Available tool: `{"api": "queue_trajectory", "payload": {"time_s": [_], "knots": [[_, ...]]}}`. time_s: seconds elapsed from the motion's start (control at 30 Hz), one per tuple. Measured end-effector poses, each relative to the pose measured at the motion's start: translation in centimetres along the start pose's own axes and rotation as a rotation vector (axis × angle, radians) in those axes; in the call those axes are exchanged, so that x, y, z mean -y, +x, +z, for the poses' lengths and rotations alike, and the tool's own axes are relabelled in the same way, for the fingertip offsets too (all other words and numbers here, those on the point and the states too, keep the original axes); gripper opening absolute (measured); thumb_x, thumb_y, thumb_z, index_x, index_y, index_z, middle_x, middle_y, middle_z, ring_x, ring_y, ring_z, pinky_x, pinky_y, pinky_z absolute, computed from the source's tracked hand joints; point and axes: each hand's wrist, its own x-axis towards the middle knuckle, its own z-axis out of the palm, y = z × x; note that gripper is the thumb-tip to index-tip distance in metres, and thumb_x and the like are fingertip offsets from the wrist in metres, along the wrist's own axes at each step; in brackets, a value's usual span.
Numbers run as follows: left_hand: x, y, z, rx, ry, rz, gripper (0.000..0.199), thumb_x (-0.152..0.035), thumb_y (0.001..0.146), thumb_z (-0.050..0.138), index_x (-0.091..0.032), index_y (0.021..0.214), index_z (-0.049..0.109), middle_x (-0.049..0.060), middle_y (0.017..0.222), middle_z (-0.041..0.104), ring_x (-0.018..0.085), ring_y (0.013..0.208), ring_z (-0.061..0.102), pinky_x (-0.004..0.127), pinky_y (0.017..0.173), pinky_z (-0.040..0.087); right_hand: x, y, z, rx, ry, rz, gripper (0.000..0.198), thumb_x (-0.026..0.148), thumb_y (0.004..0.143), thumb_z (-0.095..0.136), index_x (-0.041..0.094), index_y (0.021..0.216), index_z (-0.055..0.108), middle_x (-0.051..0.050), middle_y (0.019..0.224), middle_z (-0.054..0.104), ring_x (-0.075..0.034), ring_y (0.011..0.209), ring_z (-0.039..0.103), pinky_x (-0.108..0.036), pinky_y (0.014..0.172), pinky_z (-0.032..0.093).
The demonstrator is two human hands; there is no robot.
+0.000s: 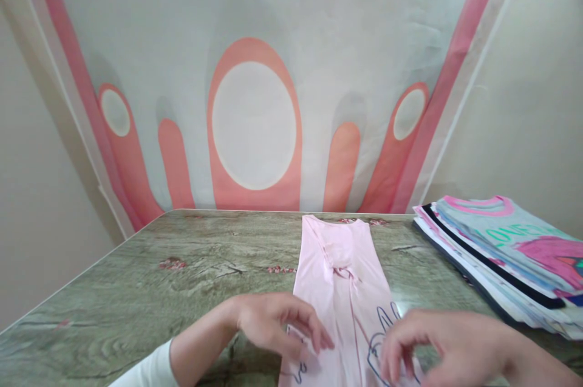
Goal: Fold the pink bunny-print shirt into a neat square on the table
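1. A pale pink garment [339,277], folded lengthwise into a narrow strip, lies flat on the table [195,259], running from the near edge away towards the wall. Its far end, with a neckline or strap edge, sits close to the table's back edge.
2. A dark blue line drawing is printed on the near part of the garment, partly covered by the hands.
3. The left hand [277,320] rests palm down on the garment's near left edge, its fingers [314,332] bent and lightly spread, tips touching the cloth. Whether they pinch the fabric cannot be told.
4. The right hand [432,344] hovers over or on the garment's near right edge, fingers curled downward and slightly apart; the blur hides whether they grip the cloth.
5. A white sleeve [150,372] covers the left forearm.
6. A stack of folded shirts [505,259] sits on the right side of the table, apart from the pink garment; the top one is pale blue with a pink collar and green lettering.
7. A wall hanging [255,83] with coral-coloured arches and pale ovals hangs behind the table.
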Motion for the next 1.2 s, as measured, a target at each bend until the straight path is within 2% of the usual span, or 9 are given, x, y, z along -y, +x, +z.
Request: {"api": "queue_trajectory", "payload": {"time_s": [0.17,0.27,0.33,0.5,0.63,0.8,0.93,1.1,1.2], "knots": [[3.4,4.1,-5.7,-0.551,0.434,-0.036,0.017,-0.017,0.079,0.054,-0.018,0.092,0.064,0.005,0.094,0.067,0.017,0.089,0.061,0.028,0.082,0.047,-1.4,7.2,-4.4,-0.532,-0.157,-0.023,0.018,0.030,0.078,0.055,0.017,0.089,0.061,-0.004,0.088,0.065,-0.016,0.079,0.058,-0.025,0.070,0.044],[6.4,6.5,-10.4,-0.823,0.670,-0.064,0.024,-0.010,0.077,0.049,-0.017,0.095,0.063,0.006,0.099,0.065,0.019,0.095,0.059,0.030,0.085,0.045,-3.1,12.6,-6.3,-0.824,-0.360,0.112,0.016,0.031,0.074,0.058,0.016,0.081,0.057,-0.004,0.080,0.063,-0.016,0.070,0.056,-0.026,0.064,0.042],[8.0,7.4,-13.2,-0.956,0.833,-0.074,0.030,-0.008,0.077,0.048,-0.018,0.102,0.062,0.007,0.108,0.063,0.020,0.105,0.054,0.032,0.094,0.040,-4.0,15.3,-6.9,-0.931,-0.475,0.217,0.022,0.036,0.071,0.061,0.017,0.079,0.055,-0.005,0.082,0.062,-0.017,0.074,0.056,-0.027,0.067,0.041],[10.6,7.9,-17.0,-0.975,0.890,-0.114,0.038,-0.013,0.081,0.050,-0.019,0.118,0.056,0.007,0.122,0.056,0.020,0.115,0.048,0.034,0.102,0.032,-5.5,18.3,-6.8,-1.005,-0.632,0.438,0.024,0.036,0.075,0.054,0.016,0.088,0.055,-0.012,0.093,0.061,-0.022,0.079,0.060,-0.029,0.066,0.040],[11.4,8.3,-17.9,-0.941,0.915,-0.145,0.040,-0.020,0.085,0.048,-0.024,0.126,0.050,0.004,0.131,0.049,0.020,0.122,0.042,0.034,0.104,0.027,-6.4,18.6,-7.6,-1.028,-0.576,0.451,0.009,0.024,0.074,0.052,0.016,0.075,0.057,-0.011,0.083,0.065,-0.022,0.079,0.061,-0.027,0.065,0.040],[11.6,9.0,-18.5,-0.919,0.934,-0.186,0.034,-0.024,0.087,0.047,-0.026,0.119,0.055,0.003,0.124,0.055,0.020,0.117,0.045,0.034,0.102,0.029,-7.2,16.5,-9.0,-1.055,-0.099,0.282,0.011,0.022,0.071,0.050,0.018,0.060,0.051,0.000,0.056,0.059,-0.014,0.051,0.057,-0.022,0.048,0.039],[11.8,9.3,-19.2,-0.936,0.937,-0.184,0.029,-0.022,0.087,0.046,-0.024,0.113,0.060,0.003,0.119,0.058,0.020,0.113,0.048,0.034,0.100,0.032,-8.2,11.2,-8.8,-1.122,0.141,0.157,0.017,0.033,0.074,0.050,0.020,0.063,0.050,0.003,0.053,0.055,-0.010,0.039,0.048,-0.022,0.039,0.037],[11.9,9.7,-19.9,-0.953,0.920,-0.186,0.027,-0.019,0.084,0.049,-0.023,0.108,0.062,0.004,0.113,0.061,0.019,0.109,0.051,0.033,0.098,0.034,-11.0,3.0,-7.4,-1.237,0.261,0.260,0.021,0.041,0.072,0.057,0.020,0.068,0.053,0.004,0.051,0.051,-0.011,0.042,0.048,-0.022,0.040,0.038],[11.8,9.7,-20.0,-0.954,0.911,-0.185,0.027,-0.019,0.082,0.051,-0.022,0.107,0.062,0.004,0.112,0.061,0.020,0.108,0.051,0.033,0.098,0.035,-12.7,-0.5,-6.3,-1.141,0.272,0.393,0.026,0.044,0.071,0.057,0.020,0.062,0.052,0.003,0.050,0.052,-0.010,0.039,0.045,-0.022,0.037,0.035]]}}
